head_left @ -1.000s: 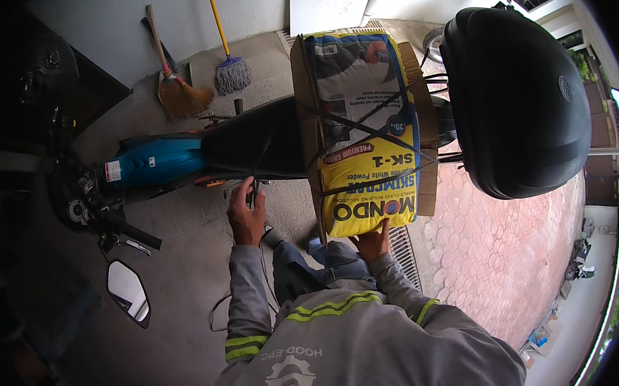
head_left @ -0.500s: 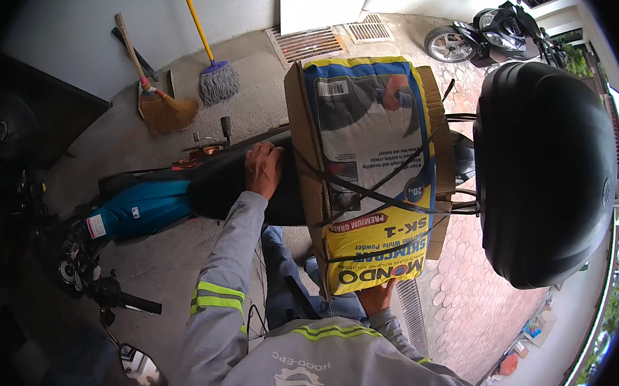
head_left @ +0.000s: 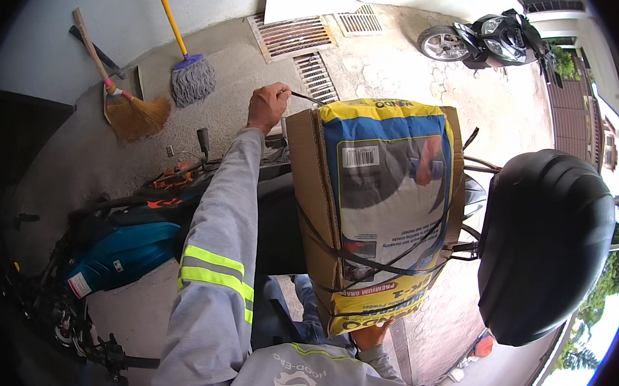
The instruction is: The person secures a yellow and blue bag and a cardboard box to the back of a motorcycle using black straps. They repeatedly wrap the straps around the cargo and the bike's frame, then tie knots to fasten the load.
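Note:
A yellow, blue and grey bag of powder (head_left: 389, 209) lies on brown cardboard (head_left: 312, 193) across the black seat (head_left: 274, 220) of a motorcycle. Black cords (head_left: 372, 262) cross over the bag's top and the cardboard's side. At the far side of the load, my left hand (head_left: 269, 106) is closed on a black cord (head_left: 308, 98) that runs taut to the bag's far corner. My right hand (head_left: 372, 337) is at the near end of the bag, low against its edge. Its fingers are hidden by the bag.
Behind the load sits a black top box (head_left: 547, 248). The motorcycle's teal body panel (head_left: 123, 255) is at left. A broom (head_left: 132, 113) and a mop (head_left: 192, 81) lean on the wall, near floor grates (head_left: 295, 36). Another motorcycle (head_left: 485, 41) stands at far right.
My left hand has moved from the seat to the load's far side and taken hold of a black cord. My right hand's fingers have gone out of sight beneath the bag. The view has shifted.

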A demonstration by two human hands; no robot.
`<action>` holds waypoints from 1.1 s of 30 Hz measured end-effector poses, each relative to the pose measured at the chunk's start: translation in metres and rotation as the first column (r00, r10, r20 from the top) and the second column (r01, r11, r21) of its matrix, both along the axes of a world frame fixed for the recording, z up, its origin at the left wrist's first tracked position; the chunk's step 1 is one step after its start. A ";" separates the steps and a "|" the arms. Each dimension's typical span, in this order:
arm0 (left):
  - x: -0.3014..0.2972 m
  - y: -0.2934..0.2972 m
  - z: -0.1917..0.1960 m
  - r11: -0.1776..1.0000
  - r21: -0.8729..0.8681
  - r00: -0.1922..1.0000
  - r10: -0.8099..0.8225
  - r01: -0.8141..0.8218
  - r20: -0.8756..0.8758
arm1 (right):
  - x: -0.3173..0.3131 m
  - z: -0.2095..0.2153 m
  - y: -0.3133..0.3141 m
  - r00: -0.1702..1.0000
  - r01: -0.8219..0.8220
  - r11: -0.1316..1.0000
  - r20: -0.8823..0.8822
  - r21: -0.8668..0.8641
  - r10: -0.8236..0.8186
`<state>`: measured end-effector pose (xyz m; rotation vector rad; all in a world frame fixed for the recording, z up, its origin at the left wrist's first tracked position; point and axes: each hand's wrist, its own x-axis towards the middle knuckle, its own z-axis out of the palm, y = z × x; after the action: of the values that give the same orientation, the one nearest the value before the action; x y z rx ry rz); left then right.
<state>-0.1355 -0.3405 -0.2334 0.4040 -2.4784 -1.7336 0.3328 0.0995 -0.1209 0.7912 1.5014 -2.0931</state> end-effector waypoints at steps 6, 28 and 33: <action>-0.136 0.004 0.096 0.974 -0.178 0.961 -0.175 0.138 -0.215 | 0.009 -0.013 -0.006 0.999 -0.027 0.951 -0.013 0.308 0.032; -0.289 0.293 0.233 0.816 0.482 0.948 -0.284 0.317 -0.143 | 0.000 -0.034 -0.015 0.824 0.565 0.793 0.118 -0.225 -0.554; -0.302 0.301 0.349 0.668 0.455 0.769 -0.293 0.590 -0.568 | -0.001 -0.030 -0.014 0.840 0.543 0.816 0.115 -0.200 -0.531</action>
<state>-0.4376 -0.0399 0.1155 -0.6178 -1.7032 -2.4621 0.3314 0.0856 -0.1509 1.2867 1.0546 -2.5591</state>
